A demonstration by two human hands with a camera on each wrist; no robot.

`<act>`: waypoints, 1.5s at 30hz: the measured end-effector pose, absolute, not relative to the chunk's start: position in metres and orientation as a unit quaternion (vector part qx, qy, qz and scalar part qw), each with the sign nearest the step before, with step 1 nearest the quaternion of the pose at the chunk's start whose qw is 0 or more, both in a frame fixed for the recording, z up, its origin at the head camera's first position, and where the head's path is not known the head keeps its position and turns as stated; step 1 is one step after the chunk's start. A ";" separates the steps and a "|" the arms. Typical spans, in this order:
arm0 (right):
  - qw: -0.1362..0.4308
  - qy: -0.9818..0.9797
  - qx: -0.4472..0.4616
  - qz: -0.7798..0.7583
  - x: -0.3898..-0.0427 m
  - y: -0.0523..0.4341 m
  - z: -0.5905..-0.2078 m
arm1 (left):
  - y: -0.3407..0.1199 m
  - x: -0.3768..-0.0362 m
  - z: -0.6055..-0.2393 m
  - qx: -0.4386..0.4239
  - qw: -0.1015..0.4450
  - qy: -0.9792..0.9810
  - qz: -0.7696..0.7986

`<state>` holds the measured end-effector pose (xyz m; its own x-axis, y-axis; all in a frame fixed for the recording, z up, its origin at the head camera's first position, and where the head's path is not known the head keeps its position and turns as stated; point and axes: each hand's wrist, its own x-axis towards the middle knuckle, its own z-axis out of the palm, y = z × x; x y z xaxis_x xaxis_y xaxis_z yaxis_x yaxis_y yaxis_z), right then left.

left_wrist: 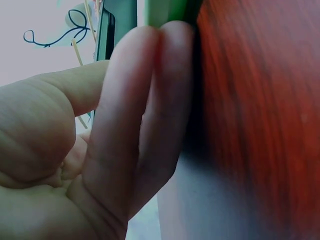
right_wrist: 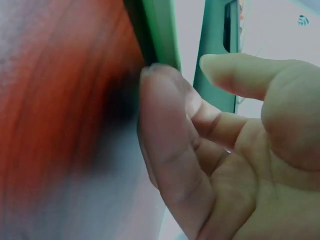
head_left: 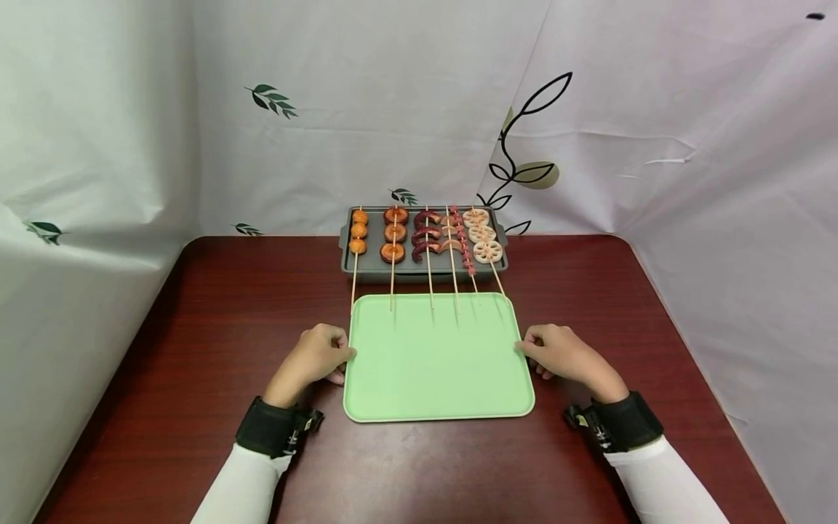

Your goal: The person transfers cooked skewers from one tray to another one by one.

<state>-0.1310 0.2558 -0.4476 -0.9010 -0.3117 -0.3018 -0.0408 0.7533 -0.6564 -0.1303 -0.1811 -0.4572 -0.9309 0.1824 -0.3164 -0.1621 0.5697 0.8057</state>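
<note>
A light green rectangular tray (head_left: 439, 364) lies in the middle, in front of a dark grill pan (head_left: 376, 268). My left hand (head_left: 318, 354) grips the tray's left rim, with its thumb side over the edge. Opposite it, my right hand (head_left: 556, 353) holds the right rim in the same way. Up close in the left wrist view, two fingers (left_wrist: 125, 100) meet the green tray edge (left_wrist: 167, 10) low by the table. The right wrist view has bent fingers (right_wrist: 170, 115) against the tray edge (right_wrist: 162, 30), the thumb on the other side.
Several skewers rest across the grill pan: orange balls (head_left: 358, 230), mushroom slices (head_left: 394, 233), purple tentacles (head_left: 426, 236), small red pieces (head_left: 463, 244) and lotus slices (head_left: 481, 233). Their sticks reach over the tray's far rim. A patterned white curtain (head_left: 366, 109) surrounds the reddish-brown table (head_left: 216, 327).
</note>
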 end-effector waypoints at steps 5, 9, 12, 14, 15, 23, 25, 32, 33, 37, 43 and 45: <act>0.185 0.899 -0.110 -0.381 -0.143 0.260 -0.444 | -0.184 -0.131 -0.458 0.008 0.189 0.862 0.470; 0.173 0.886 -0.116 -0.413 -0.156 0.259 -0.439 | -0.185 -0.131 -0.459 0.010 0.193 0.859 0.475; 0.174 0.875 -0.105 -0.439 -0.167 0.258 -0.435 | -0.185 -0.131 -0.459 0.008 0.196 0.856 0.478; 0.182 0.865 -0.094 -0.458 -0.174 0.256 -0.433 | -0.184 -0.131 -0.459 0.007 0.200 0.854 0.480; 0.186 0.860 -0.089 -0.467 -0.178 0.254 -0.432 | -0.184 -0.131 -0.458 0.006 0.201 0.854 0.479; 0.210 0.850 -0.075 -0.477 -0.198 0.244 -0.428 | -0.182 -0.132 -0.456 0.002 0.205 0.857 0.473; 0.213 0.851 -0.079 -0.473 -0.201 0.241 -0.428 | -0.182 -0.131 -0.457 -0.001 0.209 0.857 0.472; 0.216 0.854 -0.076 -0.466 -0.205 0.236 -0.427 | -0.182 -0.132 -0.458 -0.005 0.209 0.855 0.474; 0.217 0.854 -0.073 -0.466 -0.205 0.235 -0.427 | -0.182 -0.132 -0.458 -0.004 0.209 0.855 0.474; 0.224 0.852 -0.068 -0.468 -0.206 0.235 -0.427 | -0.182 -0.131 -0.457 -0.003 0.208 0.855 0.475; 0.224 0.844 -0.067 -0.482 -0.207 0.235 -0.426 | -0.180 -0.129 -0.456 -0.004 0.206 0.856 0.474; 0.225 0.840 -0.064 -0.490 -0.208 0.235 -0.426 | -0.180 -0.129 -0.455 -0.006 0.206 0.857 0.472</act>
